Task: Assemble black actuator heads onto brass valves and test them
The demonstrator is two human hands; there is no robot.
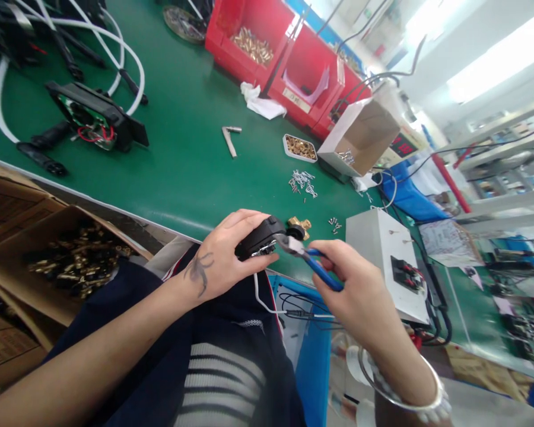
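My left hand is closed around a black plastic housing at the table's near edge, thumb along its underside. A white cable hangs down from the housing. In my right hand is a pair of blue-handled pliers, whose metal jaws reach the right end of the housing. Whether the jaws grip a part there, I cannot make out. Just behind the jaws, brass fittings with a black round piece show at the housing's end. Small screws lie on the green table to the right.
Metal clips lie beyond my hands, near a small tray of brass parts. Red bins and an open carton stand behind. An opened black housing with cables is at left; a grey metal box stands at right.
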